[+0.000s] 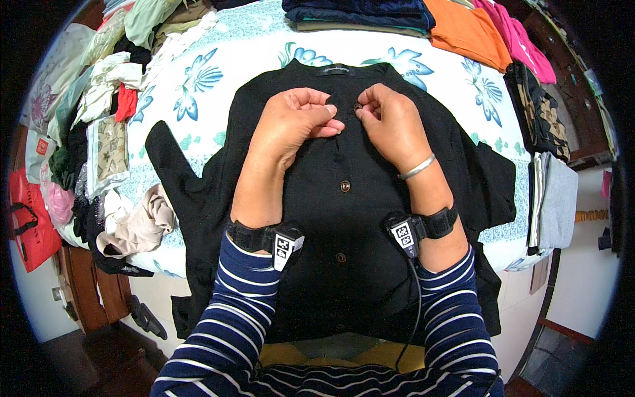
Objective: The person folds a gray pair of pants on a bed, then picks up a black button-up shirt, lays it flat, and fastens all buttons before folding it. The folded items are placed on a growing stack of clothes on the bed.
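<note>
A black long-sleeved garment (317,208) with a buttoned front lies spread on a floral bedspread, its collar at the far side. My right hand (389,121) pinches the front edge beside a brown button (357,106) near the collar. Just left of it, my left hand (302,116) is over the placket with its fingers curled; whether cloth is between the fingertips cannot be told. Lower down the front are a second brown button (345,186) and a third button (341,257). Both forearms rest over the garment's front, with straps and small marked devices at the wrists.
Folded dark clothes (357,15) and an orange garment (466,32) lie at the bed's far side. Folded grey cloth (556,198) sits at the right edge. Loose clothes and a packaged patterned cloth (111,154) lie left. A cable hangs from the right wrist device.
</note>
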